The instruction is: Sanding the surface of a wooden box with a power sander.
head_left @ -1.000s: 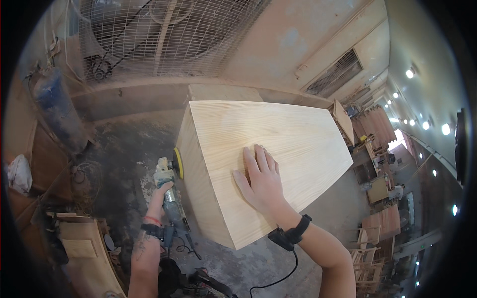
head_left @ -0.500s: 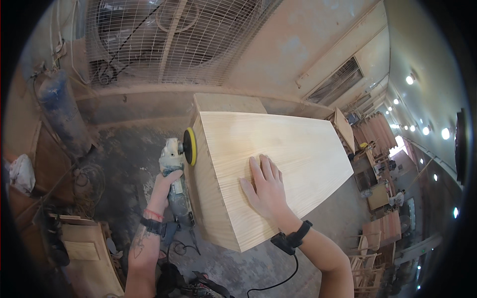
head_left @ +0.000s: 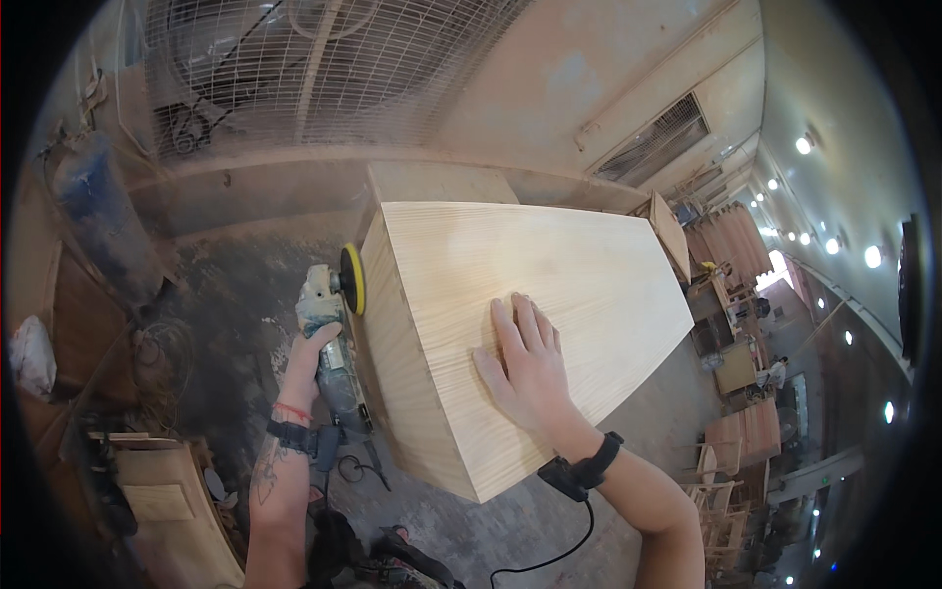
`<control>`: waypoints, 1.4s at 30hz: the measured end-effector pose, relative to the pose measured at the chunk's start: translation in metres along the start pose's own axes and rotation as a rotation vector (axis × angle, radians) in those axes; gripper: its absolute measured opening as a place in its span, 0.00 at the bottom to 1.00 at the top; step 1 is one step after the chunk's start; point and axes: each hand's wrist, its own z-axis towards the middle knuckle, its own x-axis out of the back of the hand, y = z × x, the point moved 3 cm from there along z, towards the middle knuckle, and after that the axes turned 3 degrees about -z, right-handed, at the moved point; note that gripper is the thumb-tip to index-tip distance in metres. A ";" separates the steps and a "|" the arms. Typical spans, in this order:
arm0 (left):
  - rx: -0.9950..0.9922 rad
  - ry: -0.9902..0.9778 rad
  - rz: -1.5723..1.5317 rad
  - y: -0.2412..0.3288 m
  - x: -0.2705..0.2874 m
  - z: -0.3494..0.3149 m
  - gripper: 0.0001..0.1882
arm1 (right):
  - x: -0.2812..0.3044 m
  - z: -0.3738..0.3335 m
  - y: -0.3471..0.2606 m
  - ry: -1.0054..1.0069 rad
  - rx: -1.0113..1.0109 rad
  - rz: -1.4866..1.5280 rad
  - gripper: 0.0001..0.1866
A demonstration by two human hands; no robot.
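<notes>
My left hand (head_left: 314, 353) is wrapped round the body of a dusty angle sander (head_left: 337, 378). Its round black-and-yellow sanding pad (head_left: 353, 280) stands upright against or just beside the left side face of a large pale wooden box (head_left: 549, 285); I cannot tell whether they touch. On the box's broad top panel my right hand (head_left: 530, 363) lies flat with the fingers spread, holding nothing. Both wrists wear dark bands, and a cable runs down from the right one.
Beyond the box is a large fan behind a wire grille (head_left: 324, 79). A blue cylinder (head_left: 103, 211) stands at the far left, above a white bag (head_left: 34, 355). Wooden boards (head_left: 167, 501) lie at lower left. Wooden furniture parts (head_left: 741, 432) stand along the right.
The whole view has shifted slightly, so box and hands sit a little further left and higher. The sander stays by the left side face, and my right hand keeps its place on the panel.
</notes>
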 end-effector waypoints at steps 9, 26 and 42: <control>0.159 0.105 -0.038 -0.041 0.047 0.025 0.17 | 0.002 0.003 -0.003 -0.024 0.016 0.028 0.33; -0.254 -0.127 0.168 0.085 -0.072 -0.047 0.17 | 0.001 -0.011 -0.001 0.003 0.006 0.063 0.32; -0.142 -0.089 0.159 0.061 -0.046 -0.024 0.18 | 0.007 -0.008 0.000 -0.026 0.024 0.035 0.32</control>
